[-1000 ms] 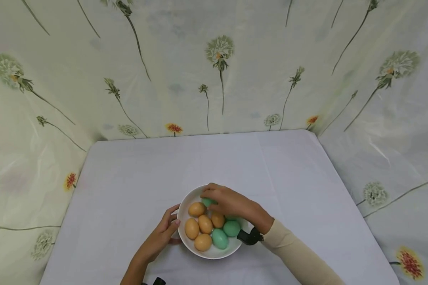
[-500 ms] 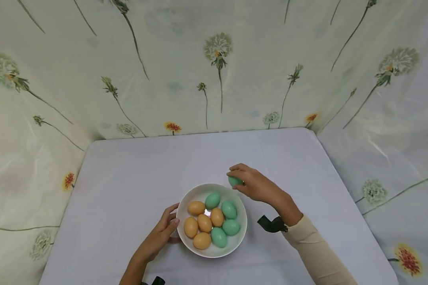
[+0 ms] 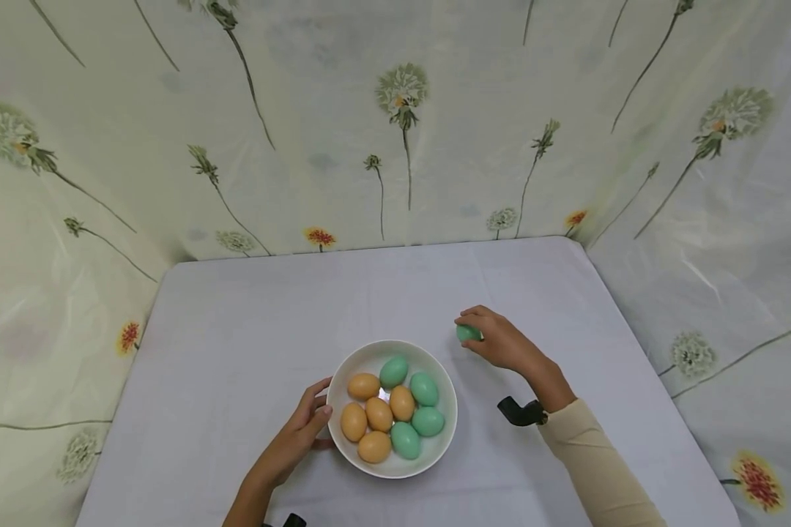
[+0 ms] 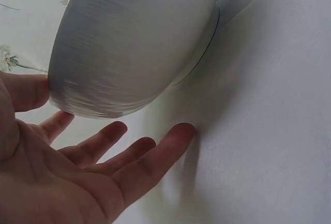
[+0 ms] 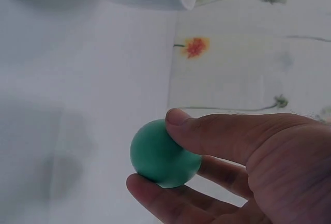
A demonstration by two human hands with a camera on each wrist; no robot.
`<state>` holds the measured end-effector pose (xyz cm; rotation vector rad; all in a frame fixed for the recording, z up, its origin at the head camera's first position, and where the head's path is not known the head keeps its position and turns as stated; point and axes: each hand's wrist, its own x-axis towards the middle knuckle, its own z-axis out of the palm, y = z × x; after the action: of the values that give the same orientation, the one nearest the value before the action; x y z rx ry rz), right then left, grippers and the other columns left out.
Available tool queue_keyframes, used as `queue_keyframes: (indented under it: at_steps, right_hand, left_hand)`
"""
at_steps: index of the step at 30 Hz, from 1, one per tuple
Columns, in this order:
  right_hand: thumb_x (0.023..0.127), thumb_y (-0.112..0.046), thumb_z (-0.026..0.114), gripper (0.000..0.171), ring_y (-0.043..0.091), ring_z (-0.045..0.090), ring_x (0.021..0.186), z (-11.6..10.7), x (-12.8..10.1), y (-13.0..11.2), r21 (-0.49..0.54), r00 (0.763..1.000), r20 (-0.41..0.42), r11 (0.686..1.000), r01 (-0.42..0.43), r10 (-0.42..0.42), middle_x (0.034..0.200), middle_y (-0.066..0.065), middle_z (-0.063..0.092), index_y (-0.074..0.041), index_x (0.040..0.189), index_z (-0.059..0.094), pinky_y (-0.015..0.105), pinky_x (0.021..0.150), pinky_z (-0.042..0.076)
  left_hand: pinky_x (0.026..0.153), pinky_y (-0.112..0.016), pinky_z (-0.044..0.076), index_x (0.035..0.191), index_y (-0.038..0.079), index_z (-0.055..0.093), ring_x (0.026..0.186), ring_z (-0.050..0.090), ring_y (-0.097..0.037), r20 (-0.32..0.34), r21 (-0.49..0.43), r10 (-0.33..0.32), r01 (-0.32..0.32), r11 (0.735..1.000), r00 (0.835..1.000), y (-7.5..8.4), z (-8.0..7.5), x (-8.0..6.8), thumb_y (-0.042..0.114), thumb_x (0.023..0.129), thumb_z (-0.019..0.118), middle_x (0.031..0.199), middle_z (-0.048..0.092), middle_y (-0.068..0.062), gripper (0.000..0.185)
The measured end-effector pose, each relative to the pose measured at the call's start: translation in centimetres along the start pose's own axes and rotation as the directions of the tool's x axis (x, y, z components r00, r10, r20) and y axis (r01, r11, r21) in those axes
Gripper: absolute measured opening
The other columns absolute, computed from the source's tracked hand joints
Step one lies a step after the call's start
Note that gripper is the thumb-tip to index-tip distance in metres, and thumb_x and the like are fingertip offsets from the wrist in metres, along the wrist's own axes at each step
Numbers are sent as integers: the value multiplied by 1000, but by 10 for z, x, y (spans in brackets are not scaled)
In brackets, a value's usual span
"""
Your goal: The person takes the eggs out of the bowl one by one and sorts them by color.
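A green egg (image 3: 469,333) is pinched between the thumb and fingers of my right hand (image 3: 506,344), held up to the right of the white bowl (image 3: 395,472). In the right wrist view the same egg (image 5: 158,154) shows whole at its lower left side, clear of the tablecloth. Inside the bowl lie several orange eggs (image 3: 379,414) on the left and several green eggs (image 3: 425,389) on the right. My left hand (image 3: 293,439) rests against the bowl's left side. In the left wrist view its thumb touches the bowl's rim, and the other fingers (image 4: 150,164) are spread and nearly straight.
A white cloth covers the table (image 3: 250,315). Behind it and along both sides hangs a pale curtain (image 3: 461,146) printed with dandelions. A black camera mount (image 3: 522,412) sits at my right wrist.
My right hand has lifted a green egg out of the bowl and carried it right, past the rim. My left hand and the bowl have stayed in place.
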<state>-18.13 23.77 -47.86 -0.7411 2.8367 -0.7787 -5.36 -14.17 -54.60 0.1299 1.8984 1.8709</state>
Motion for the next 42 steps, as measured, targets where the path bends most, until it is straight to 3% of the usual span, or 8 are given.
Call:
queue_keyframes:
  at_steps: [10,20,34,42]
  right_hand:
    - [87,-2,75,41,43,55,126,21,0,33,9,997,-22,997,-74,74,134,25,57,6,125,64,54,102,48]
    - [89,-2,72,41,45,52,129,33,-2,48,18,993,0,993,-117,117,137,25,55,5,128,63,57,105,44]
    - [89,-4,72,42,46,50,131,33,-2,50,13,992,-1,992,-124,124,139,26,54,3,129,62,58,107,42]
    - [90,-7,72,49,45,43,137,19,-2,42,24,988,20,987,-156,156,146,26,48,0,137,58,60,109,39]
  left_hand:
    - [90,-55,55,157,21,20,132,47,-49,-1,-27,2,-2,1000,1000,1,3,-2,28,109,41,153,31,-30,53]
    - [89,-56,56,157,22,20,133,46,-50,-10,-43,-1,1,999,1000,-3,3,-2,29,109,40,154,31,-27,52]
    - [89,-55,56,157,23,20,133,46,-50,-3,-54,3,-3,999,1000,-3,1,-1,28,109,39,156,30,-26,51]
    - [89,-55,56,157,24,20,133,45,-50,-5,-54,-1,1,999,1000,-2,0,0,29,109,40,156,30,-26,52]
